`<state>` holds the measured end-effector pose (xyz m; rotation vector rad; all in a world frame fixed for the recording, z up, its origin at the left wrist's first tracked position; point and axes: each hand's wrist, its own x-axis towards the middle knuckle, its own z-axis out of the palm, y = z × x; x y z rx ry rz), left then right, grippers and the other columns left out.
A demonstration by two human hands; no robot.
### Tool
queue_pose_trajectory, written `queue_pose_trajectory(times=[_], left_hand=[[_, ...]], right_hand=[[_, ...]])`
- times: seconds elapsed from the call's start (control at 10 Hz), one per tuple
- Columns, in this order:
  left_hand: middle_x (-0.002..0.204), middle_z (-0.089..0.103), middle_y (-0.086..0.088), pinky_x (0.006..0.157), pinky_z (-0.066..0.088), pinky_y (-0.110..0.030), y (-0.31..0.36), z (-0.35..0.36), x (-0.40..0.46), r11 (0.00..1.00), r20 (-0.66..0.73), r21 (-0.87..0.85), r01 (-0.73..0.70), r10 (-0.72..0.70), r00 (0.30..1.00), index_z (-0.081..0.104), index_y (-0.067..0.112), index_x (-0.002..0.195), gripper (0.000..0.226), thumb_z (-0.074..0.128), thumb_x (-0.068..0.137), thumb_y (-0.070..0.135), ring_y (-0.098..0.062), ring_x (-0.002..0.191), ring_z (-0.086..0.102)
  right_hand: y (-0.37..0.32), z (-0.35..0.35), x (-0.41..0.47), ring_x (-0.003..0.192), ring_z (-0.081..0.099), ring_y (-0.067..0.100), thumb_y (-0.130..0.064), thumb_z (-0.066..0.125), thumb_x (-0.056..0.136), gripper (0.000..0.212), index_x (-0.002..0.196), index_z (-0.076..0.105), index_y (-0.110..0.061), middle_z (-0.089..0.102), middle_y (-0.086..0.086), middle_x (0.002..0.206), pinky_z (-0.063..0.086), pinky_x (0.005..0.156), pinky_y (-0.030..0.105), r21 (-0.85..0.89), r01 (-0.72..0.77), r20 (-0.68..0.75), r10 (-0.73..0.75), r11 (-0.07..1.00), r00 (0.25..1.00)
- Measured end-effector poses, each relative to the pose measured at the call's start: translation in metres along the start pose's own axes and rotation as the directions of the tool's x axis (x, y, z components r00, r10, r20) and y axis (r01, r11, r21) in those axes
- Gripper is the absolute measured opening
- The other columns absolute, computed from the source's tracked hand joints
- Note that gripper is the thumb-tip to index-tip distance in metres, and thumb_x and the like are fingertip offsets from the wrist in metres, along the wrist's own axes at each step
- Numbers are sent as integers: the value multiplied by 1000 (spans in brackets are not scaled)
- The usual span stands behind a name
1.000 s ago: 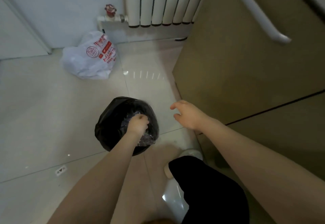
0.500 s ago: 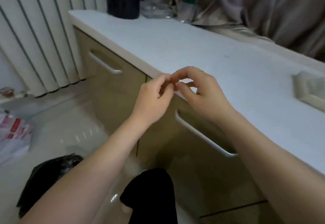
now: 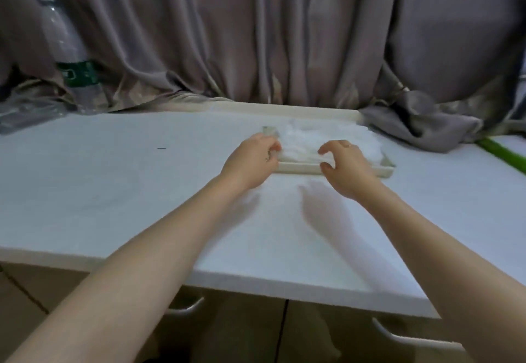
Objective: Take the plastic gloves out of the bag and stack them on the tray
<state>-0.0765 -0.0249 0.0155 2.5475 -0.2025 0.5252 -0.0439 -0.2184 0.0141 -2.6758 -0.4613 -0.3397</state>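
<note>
Both hands at the tray, gloves heaped loosely.

The left hand (image 3: pixel 252 160) seems to pinch a film edge, though its grip is blurred; the right hand (image 3: pixel 345 164) hovers released. The plastic gloves (image 3: pixel 310 142) sit piled on the tray (image 3: pixel 299 168); being so light, they could slide onto the bench (image 3: pixel 113 180).

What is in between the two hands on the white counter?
In the head view, between the left hand and the right hand lies the tray, with the pile of clear plastic gloves on it.
</note>
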Motion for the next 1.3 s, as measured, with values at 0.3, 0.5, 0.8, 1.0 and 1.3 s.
queue_pose_trajectory(times=[0.3,0.5,0.8,1.0,1.3], left_hand=[[122,44,-3,89,45,-40,-35,37,51,965,191,240,104,-152,970,53,17,111,38,66,82,38,-25,102,54],[119,47,-2,82,46,-37,-69,48,80,936,187,345,74,-146,972,62,13,99,20,56,89,29,-23,103,50],[118,53,-9,83,41,-32,-140,64,167,954,77,242,176,-200,977,63,6,98,16,57,87,16,-29,109,53],[108,59,4,81,42,-29,-168,55,199,976,228,130,176,-202,952,61,14,89,24,76,73,23,-19,96,54],[141,40,-7,100,35,-34,-100,34,149,971,-5,238,30,-29,1000,38,9,135,50,53,90,27,-25,129,37]], right_hand=[[79,17,44,123,42,35,-35,58,88,52,129,43,-8,41,15,136,37,95,40,-72,-338,133,345,938,929],[80,37,72,109,50,32,-23,50,93,25,112,56,-8,54,15,118,34,75,32,-75,-189,76,195,979,978],[62,77,175,107,55,29,-28,39,98,27,112,61,-22,61,8,114,35,70,31,-256,-131,106,163,958,981],[68,78,203,98,55,26,-46,50,91,21,84,55,-27,59,1,100,38,71,31,-355,-82,183,156,931,971],[34,45,141,118,46,27,-41,42,96,44,128,42,-11,51,7,128,41,82,37,-306,-78,-129,39,949,991]])
